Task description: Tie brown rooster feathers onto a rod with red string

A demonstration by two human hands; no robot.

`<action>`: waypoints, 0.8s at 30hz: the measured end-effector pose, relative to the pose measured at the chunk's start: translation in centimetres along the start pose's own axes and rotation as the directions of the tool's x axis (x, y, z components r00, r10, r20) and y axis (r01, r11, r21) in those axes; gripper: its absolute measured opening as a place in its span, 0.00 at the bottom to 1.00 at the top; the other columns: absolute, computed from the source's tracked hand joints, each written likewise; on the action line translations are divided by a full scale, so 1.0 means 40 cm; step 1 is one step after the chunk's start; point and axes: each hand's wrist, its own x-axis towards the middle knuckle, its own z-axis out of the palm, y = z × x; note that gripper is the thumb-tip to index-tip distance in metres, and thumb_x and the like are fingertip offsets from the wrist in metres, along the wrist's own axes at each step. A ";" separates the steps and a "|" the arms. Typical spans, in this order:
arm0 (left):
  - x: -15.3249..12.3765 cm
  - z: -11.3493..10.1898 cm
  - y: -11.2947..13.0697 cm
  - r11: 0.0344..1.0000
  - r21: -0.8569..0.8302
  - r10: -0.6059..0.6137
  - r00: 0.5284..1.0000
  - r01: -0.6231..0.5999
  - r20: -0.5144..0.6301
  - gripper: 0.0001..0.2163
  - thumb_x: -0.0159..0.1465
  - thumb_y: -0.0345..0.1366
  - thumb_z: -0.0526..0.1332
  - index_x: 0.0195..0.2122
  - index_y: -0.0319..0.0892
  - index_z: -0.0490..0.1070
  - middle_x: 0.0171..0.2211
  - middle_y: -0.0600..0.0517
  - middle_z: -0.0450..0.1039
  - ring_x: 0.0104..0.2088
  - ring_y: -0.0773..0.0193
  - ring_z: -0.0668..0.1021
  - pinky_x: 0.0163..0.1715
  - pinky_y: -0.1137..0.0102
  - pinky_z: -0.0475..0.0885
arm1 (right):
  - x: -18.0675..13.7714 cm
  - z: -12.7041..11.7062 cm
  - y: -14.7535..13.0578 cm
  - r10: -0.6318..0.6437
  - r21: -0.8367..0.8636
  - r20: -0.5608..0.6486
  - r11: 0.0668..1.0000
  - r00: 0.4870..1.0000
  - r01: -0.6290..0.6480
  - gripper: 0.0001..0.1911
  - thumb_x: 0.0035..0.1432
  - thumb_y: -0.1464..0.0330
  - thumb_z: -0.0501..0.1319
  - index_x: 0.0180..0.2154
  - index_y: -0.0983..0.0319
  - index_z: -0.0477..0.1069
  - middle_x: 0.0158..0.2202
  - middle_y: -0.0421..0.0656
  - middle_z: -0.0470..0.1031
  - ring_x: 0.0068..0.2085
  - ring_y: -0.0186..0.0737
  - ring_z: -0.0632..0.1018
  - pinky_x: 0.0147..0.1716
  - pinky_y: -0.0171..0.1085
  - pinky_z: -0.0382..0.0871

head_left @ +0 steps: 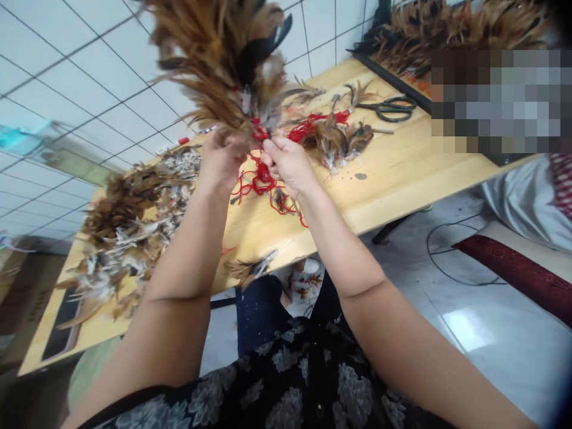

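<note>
A large bundle of brown and black feathers (218, 65) stands upright above my hands, red string wound about its base. My right hand (288, 164) is closed around the base of the bundle, its thumb pressed on top by the red string. Against the lower left feathers, my left hand (223, 155) has its fingers curled in; they are slightly blurred, and what they pinch is hidden. Below both hands, a loose tangle of red string (263, 182) trails down over the wooden table (379, 179).
Heaped feathers (129, 202) cover the table's left side. Right of my hands lie small feather tufts (337, 140), more red string (313, 124) and black-handled scissors (397, 109). A dark-edged tray of feathers (460, 33) stands far right. One tuft (250, 268) lies at the near edge.
</note>
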 end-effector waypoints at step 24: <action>-0.145 -0.023 0.105 0.993 -0.033 0.105 0.984 -0.111 -0.146 0.11 0.59 0.38 0.73 0.33 0.42 0.71 0.31 0.51 0.74 0.46 0.51 0.82 0.46 0.59 0.80 | 0.031 -0.017 0.118 -0.456 -0.801 0.066 0.507 0.888 0.320 0.14 0.74 0.60 0.54 0.41 0.60 0.74 0.35 0.43 0.78 0.43 0.42 0.80 0.53 0.43 0.74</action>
